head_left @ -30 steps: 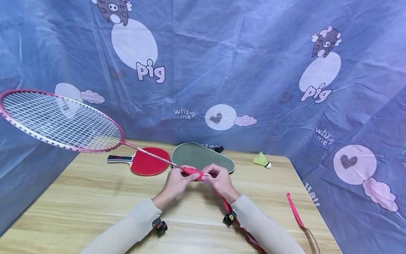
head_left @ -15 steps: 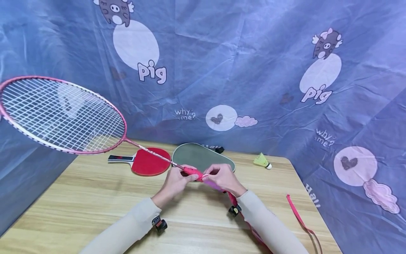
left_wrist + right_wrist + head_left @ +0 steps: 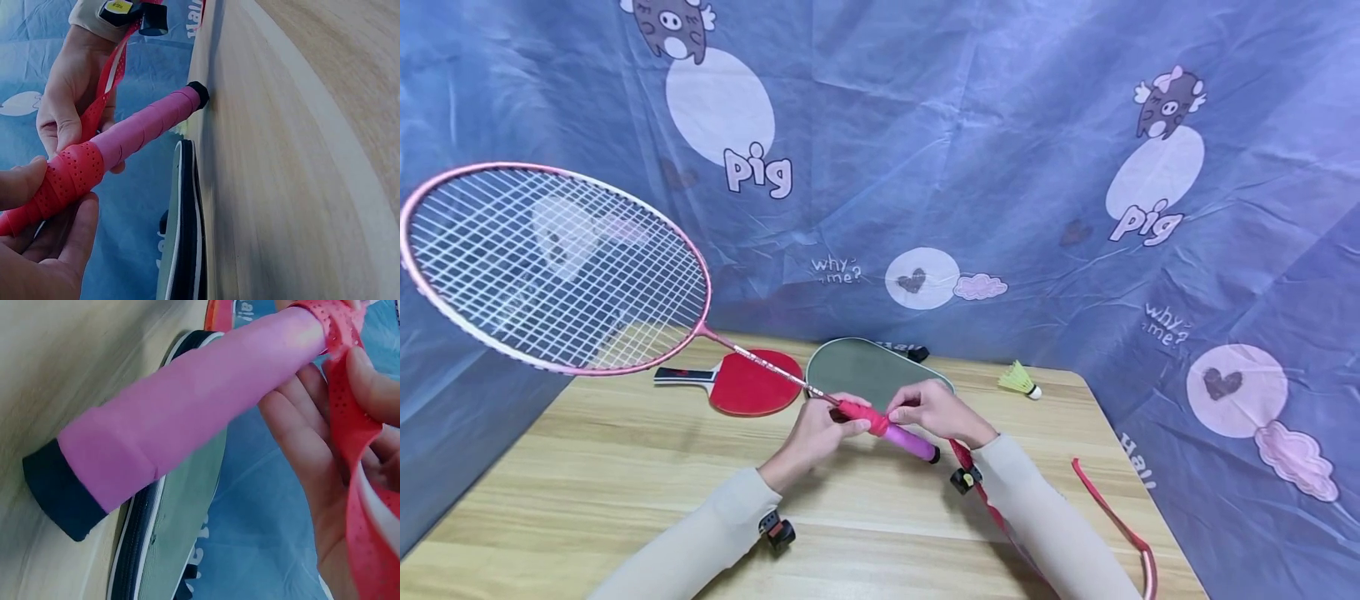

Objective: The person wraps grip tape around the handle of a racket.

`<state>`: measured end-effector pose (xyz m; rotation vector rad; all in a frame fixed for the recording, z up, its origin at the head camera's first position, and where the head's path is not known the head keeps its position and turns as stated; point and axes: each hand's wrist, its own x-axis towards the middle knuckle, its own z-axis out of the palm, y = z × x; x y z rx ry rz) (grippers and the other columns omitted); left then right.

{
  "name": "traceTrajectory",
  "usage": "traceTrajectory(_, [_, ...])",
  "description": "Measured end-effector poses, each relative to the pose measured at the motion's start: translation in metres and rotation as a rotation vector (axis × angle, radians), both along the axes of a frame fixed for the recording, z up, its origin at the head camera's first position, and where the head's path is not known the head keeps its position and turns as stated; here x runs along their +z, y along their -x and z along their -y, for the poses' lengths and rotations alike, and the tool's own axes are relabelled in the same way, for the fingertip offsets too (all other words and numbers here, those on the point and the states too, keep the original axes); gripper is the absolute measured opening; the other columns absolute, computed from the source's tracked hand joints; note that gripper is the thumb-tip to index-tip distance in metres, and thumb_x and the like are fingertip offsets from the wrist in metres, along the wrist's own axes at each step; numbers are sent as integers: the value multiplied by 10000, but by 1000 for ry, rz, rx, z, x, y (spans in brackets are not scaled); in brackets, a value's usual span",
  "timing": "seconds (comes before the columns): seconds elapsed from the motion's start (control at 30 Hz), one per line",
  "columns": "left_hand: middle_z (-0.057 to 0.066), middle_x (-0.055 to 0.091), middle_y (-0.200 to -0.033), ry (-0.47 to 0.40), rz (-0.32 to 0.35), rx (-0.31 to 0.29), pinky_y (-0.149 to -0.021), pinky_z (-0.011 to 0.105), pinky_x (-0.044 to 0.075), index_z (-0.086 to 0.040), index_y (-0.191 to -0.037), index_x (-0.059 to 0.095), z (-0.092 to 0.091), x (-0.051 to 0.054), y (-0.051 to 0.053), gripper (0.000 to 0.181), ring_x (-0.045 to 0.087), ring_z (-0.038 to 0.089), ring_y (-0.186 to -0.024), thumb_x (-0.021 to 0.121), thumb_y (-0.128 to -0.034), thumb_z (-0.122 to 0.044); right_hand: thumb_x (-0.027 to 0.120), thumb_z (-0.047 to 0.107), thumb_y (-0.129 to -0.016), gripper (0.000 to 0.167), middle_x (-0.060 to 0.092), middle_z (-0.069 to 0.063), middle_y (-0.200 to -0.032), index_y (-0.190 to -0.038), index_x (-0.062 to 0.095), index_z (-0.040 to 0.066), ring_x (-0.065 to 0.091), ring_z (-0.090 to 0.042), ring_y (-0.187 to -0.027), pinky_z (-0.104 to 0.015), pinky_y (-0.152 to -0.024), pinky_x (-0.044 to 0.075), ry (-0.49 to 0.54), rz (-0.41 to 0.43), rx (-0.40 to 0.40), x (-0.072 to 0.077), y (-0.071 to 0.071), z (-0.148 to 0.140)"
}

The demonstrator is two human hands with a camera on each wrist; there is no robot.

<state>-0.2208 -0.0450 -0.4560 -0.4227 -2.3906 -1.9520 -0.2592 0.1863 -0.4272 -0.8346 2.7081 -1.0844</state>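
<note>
Tabletop (image 3: 625,467): wood, pale; racket handle held over its middle, toward far edge.
Racket (image 3: 767,366): in air, head out past far-left corner.
Red tape (image 3: 347,419): coiled on upper part of pink handle (image 3: 187,406), lower part uncovered.
Left hand (image 3: 816,429): thumb and fingers pinching the coiled part.
Right hand (image 3: 936,410): pinching tape at coil's edge.
Wrapping tip: probably strand taut, overlap even, no twist.
View difference: wrist views show tape perforations; head view doesn't resolve them.
</note>
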Motion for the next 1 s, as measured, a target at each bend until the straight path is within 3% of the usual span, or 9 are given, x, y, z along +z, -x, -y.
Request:
traceTrajectory(0.17, [121, 775, -1093, -12, 1, -34, -804, 234, 522, -63, -1094, 763, 1, 0, 0, 272, 688, 183, -974, 813, -827, -87, 817, 250, -847, 64, 758, 71, -783, -815, 779, 209, 626, -54, -723, -211, -638, 493, -12, 30, -80, -1, 3, -1])
traceTrajectory(0.47, [111, 773, -1088, 4, 7, -85, -806, 232, 528, -93, -1085, 765, 3, -2, 4, 254, 678, 142, -950, 802, -834, -83, 660, 114, -969, 107, 771, -92, -950, -968, 762, 85, 769, -182, -918, -292, -851, 612, 77, 236, 74, 2, 9, -9])
traceTrajectory(0.73, [51, 767, -1121, 43, -14, -138, -889, 299, 521, -170, -1086, 771, 5, -4, 6, 254, 672, 150, -1024, 796, -840, -111, 606, 82, -981, 142, 735, -70, -911, -963, 712, -10, 731, -167, -883, -376, -859, 622, 175, 332, 68, -4, 13, -9])
traceTrajectory(0.87, [87, 760, -1131, 26, 2, -183, -911, 306, 511, -125, -1110, 761, 6, -5, 6, 264, 667, 155, -1039, 790, -847, -116, 578, 104, -1000, 150, 678, -69, -879, -935, 665, 1, 661, -135, -817, -307, -793, 603, 177, 322, 83, -11, 14, -6])
traceTrajectory(1.0, [126, 746, -1155, -29, 47, -221, -933, 322, 514, -88, -1149, 741, 8, -6, 8, 306, 669, 150, -1033, 780, -846, -93, 569, 144, -1007, 148, 568, -33, -816, -904, 627, 55, 506, -113, -710, -219, -646, 457, 224, 330, 88, -22, 13, -3])
